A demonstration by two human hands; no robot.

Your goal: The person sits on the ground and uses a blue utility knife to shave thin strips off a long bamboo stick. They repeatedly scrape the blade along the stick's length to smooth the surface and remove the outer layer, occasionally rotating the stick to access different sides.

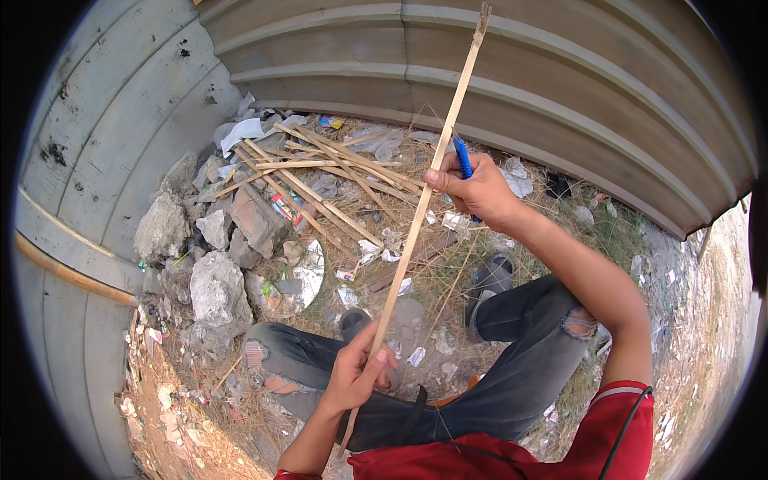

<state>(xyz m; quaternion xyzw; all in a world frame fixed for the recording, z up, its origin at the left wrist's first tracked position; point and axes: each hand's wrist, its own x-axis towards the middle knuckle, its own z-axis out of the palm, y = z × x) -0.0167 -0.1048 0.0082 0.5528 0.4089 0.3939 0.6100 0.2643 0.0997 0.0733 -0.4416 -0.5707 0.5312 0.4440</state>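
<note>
Our red shirt fills the bottom edge, nearest the camera, with a black cord running down its right side. From the left, we see a grey wall spotted with dark marks, and a tan pole set along it. Beside that wall, rocks sit in a heap. Right of them, a white shard lies flat, and above it sticks lie crisscross in a loose pile, near the foot of a brown ribbed wall. Over our grey jeans, torn at the knees, our left hand is closed on the lower part of a pale wooden strip, whose lower end pokes out below it. The strip slants up to the right, passing between our shoes in view, and its rough top end shows against the brown wall. Farther right, our right hand pinches the strip above its middle and also grips a blue knife. The knife points upward, just beside the strip; we cannot tell whether its blade touches the wood. At the far right, we see pale ground scattered with litter.
</note>
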